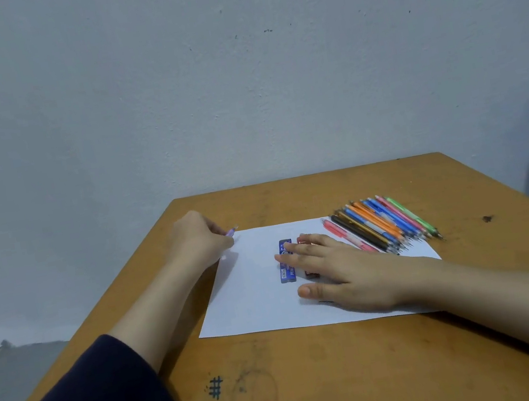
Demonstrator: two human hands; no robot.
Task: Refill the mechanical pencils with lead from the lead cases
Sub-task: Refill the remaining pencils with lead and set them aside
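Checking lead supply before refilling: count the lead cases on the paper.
2. The blue case lies in the middle of the paper, under fingertips of the right hand; the red case lies just right of it, mostly covered by that hand. The hand may hide more.

Left hand (198, 238): left of centre, fingers curled round a purple pencil (231, 231).
Right hand (343, 267): centre, flat, fingers spread over the blue lead case (287, 271) and red lead case (311, 274).
Paper (253, 288): white sheet under both cases, on the wooden table (319, 382).
Pencil row (381, 223): many colours, side by side, right of centre.
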